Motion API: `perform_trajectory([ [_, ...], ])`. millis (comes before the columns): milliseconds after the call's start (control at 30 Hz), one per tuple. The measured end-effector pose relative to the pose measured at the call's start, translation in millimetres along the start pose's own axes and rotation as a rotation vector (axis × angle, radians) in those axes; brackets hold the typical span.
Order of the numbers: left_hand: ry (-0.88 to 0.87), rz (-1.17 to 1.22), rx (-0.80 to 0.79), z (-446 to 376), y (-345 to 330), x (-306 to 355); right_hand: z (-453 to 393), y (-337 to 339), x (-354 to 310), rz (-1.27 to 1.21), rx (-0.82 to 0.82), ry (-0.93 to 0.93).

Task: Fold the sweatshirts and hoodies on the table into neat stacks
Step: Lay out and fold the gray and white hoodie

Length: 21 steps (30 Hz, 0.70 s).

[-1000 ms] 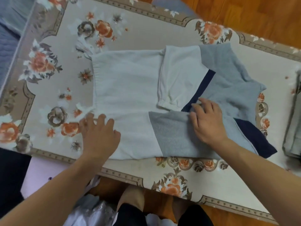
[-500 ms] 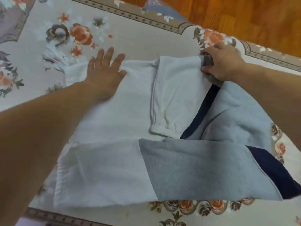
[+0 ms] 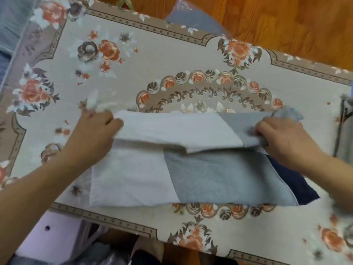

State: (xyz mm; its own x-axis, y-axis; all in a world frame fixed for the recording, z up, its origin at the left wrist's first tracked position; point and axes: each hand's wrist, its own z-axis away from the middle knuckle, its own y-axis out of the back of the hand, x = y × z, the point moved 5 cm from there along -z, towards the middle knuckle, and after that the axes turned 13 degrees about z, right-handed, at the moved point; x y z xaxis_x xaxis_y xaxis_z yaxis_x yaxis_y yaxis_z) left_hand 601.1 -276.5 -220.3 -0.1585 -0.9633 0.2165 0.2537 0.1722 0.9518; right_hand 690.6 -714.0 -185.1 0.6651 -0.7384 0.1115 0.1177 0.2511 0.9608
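A white, grey and navy sweatshirt (image 3: 191,175) lies on the flower-patterned table (image 3: 172,60), near its front edge. Its far half is lifted and doubled over toward me as a long band. My left hand (image 3: 95,131) grips the white end of that lifted fold at the left. At the right, my right hand (image 3: 280,136) grips the grey end. The navy part sticks out at the lower right under my right wrist.
A folded grey garment (image 3: 345,131) lies at the table's right edge. A grey plastic-wrapped item (image 3: 193,20) sits past the far edge on the wooden floor (image 3: 277,25). My legs and bags show below the near edge.
Both hands took hold of the sweatshirt's far edge and pulled it toward me, folding the far half over the near half. The table's centre medallion is now uncovered.
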Motion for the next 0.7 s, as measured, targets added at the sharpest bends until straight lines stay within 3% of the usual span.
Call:
perform_trajectory([
  [100, 0.062, -0.015, -0.085, 30, -29, 1, 24, -45, -16, 0.031, 0.034, 0.009],
  [200, 0.077, -0.05, -0.114, 47, -47, 8, 29, -74, -18, 0.055, 0.037, -0.121],
  [400, 0.038, -0.159, 0.085, 67, -29, 20, 37, -64, -7, 0.087, 0.125, -0.252],
  [567, 0.141, -0.115, -0.114, 68, -57, 14, 40, -67, -14, 0.112, -0.044, -0.242],
  [700, 0.021, 0.097, 0.119, 11, -34, 79, 18, -35, -27, -0.051, 0.151, -0.374],
])
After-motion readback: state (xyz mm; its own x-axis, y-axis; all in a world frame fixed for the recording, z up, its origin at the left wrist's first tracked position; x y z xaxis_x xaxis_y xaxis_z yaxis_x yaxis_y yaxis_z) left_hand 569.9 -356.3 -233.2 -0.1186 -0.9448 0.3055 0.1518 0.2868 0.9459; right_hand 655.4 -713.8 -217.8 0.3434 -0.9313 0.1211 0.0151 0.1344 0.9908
